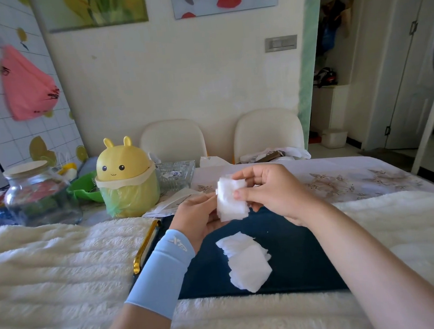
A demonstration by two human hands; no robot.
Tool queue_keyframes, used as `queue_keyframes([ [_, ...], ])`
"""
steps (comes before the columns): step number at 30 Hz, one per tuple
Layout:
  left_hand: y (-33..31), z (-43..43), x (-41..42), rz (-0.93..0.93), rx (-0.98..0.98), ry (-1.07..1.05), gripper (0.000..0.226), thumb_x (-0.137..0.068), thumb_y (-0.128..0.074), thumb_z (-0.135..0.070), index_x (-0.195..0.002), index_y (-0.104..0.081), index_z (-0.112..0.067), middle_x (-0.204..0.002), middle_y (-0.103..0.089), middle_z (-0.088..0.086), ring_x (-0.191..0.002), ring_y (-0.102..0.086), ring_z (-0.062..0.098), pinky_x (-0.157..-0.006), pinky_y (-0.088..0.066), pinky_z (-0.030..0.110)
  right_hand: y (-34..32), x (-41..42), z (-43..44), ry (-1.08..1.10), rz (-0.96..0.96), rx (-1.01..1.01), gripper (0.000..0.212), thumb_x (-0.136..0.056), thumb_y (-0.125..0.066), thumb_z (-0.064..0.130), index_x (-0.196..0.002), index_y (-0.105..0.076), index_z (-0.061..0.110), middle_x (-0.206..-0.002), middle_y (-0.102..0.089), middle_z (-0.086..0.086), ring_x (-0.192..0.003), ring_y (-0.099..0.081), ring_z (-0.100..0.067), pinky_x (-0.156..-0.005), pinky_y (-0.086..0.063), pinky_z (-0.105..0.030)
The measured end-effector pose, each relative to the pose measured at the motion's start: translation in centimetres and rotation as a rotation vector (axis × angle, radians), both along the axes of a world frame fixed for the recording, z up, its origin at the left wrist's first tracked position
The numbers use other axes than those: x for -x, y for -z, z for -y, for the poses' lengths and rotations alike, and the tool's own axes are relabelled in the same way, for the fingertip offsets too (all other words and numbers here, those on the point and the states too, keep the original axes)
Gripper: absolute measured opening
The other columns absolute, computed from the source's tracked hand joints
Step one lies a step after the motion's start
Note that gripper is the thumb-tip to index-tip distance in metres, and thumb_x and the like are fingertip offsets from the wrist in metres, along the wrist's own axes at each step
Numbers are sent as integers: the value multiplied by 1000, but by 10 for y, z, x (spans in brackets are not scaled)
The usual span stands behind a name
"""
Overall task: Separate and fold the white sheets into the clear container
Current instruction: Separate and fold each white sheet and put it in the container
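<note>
I've got both hands up over the dark blue mat (293,249). My left hand (197,214) grips a small stack of white square sheets (230,202) from below, and my right hand's (269,191) thumb and fingers (239,174) pinch its right edge. A second loose pile of white sheets (248,262) lies on the mat, just below. The lidded clear glass jar (41,194) stands far left on the counter, well apart.

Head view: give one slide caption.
Left hand and right hand pinch white sheets above a loose pile on the dark mat.
</note>
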State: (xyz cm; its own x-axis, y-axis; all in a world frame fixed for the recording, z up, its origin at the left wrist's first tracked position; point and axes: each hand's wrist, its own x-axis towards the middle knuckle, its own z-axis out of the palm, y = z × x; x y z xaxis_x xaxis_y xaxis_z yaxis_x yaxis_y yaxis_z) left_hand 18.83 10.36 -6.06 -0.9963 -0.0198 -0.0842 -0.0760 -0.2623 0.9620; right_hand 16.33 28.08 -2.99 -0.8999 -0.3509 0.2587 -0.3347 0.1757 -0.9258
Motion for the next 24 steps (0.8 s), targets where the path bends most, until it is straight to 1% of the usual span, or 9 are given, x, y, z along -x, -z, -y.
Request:
queue_keyframes([
  [6, -2, 0, -2, -26, -14, 96, 21, -100, -52, -14, -108, -70, -5, -104, -75, 16, -91, -73, 24, -71, -61, 29, 1, 3, -1, 118, -71, -147, 30, -80, -81, 4, -105, -72, 18, -84, -73, 2, -48, -57, 0, -48, -45, -17],
  [8, -1, 1, -1, -22, -12, 88, 21, -100, -53, -16, -108, -69, -5, -103, -75, 17, -90, -73, 24, -71, -61, 30, 1, 5, -2, 163, -120, -195, 30, -78, -84, 8, -100, -73, 25, -83, -71, 5, -55, -60, 1, -52, -46, -15],
  [11, -2, 0, 0, -17, -47, 109, 29, -98, -57, -29, -110, -70, -5, -104, -75, 17, -93, -72, 26, -76, -61, 33, 2, 6, -1, 225, -174, -253, 32, -74, -87, 17, -96, -72, 35, -90, -70, 7, -68, -62, -3, -67, -54, -23],
  [13, -3, 0, -1, -41, 6, 132, 33, -89, -66, -33, -108, -71, -6, -105, -75, 15, -95, -73, 25, -77, -60, 31, 4, 5, -1, 242, -219, -284, 34, -74, -87, 22, -99, -70, 37, -92, -69, 11, -66, -57, 4, -69, -49, -19],
  [15, 0, 1, 0, -64, 92, 100, 27, -81, -73, -23, -102, -72, -6, -104, -75, 15, -94, -74, 24, -75, -60, 28, 4, 4, -1, 275, -300, -328, 34, -74, -88, 27, -98, -67, 38, -94, -66, 14, -65, -53, 9, -66, -40, -15],
  [17, 6, 6, 5, -42, 138, -10, 16, -85, -74, -12, -99, -72, -4, -104, -75, 16, -93, -74, 26, -75, -60, 28, 0, 0, -3, 287, -397, -406, 28, -74, -86, 28, -89, -64, 37, -92, -62, 15, -65, -50, 8, -65, -37, -17],
  [20, 13, 19, 15, -3, 174, -183, 11, -86, -74, -11, -96, -73, -5, -101, -75, 15, -91, -73, 26, -80, -59, 32, -15, -13, -5, 6, -274, -549, 16, -77, -82, 26, -86, -72, 35, -88, -68, 16, -58, -51, 5, -59, -46, -24],
  [22, 17, 24, 18, -2, 188, -224, 12, -86, -74, -11, -96, -73, -4, -101, -75, 15, -90, -72, 26, -81, -59, 33, -18, -25, 0, -279, -98, -744, 23, -80, -81, 25, -99, -76, 36, -94, -72, 20, -61, -55, 9, -59, -44, -13],
  [24, 17, 22, 17, -4, 211, -226, 12, -87, -73, -12, -97, -73, -5, -100, -75, 14, -92, -72, 26, -80, -59, 32, -12, -30, 8, -406, -42, -945, 35, -80, -82, 27, -111, -73, 40, -105, -70, 25, -72, -59, 11, -65, -43, -10],
])
